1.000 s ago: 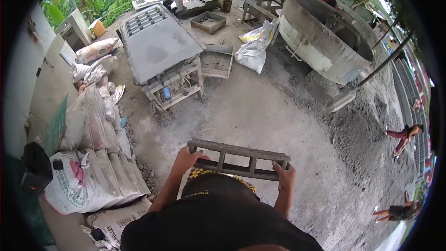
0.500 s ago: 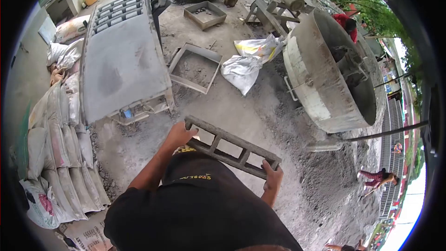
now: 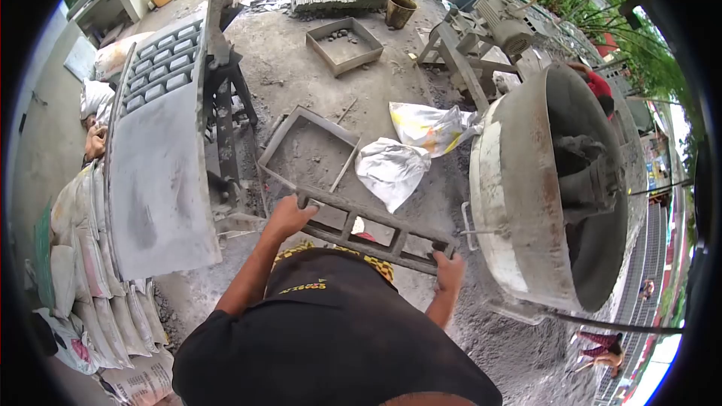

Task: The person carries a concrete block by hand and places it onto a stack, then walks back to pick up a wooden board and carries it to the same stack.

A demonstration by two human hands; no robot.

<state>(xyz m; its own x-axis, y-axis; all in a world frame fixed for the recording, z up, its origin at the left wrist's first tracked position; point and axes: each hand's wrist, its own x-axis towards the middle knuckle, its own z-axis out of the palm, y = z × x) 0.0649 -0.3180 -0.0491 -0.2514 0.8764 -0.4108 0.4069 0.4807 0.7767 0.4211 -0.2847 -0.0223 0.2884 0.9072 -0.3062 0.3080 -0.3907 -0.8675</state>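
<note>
The left hand (image 3: 291, 216) and right hand (image 3: 450, 271) pinch a gray block (image 3: 376, 219) with their fingers, near a big round tub (image 3: 523, 188)

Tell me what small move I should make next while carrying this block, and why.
Perhaps shorten your next step and angle around the open square frame. It lies on the ground just ahead, with a white sack beside it and the big drum to your right. Your left hand and right hand both hold the block, so neither is free.
</note>
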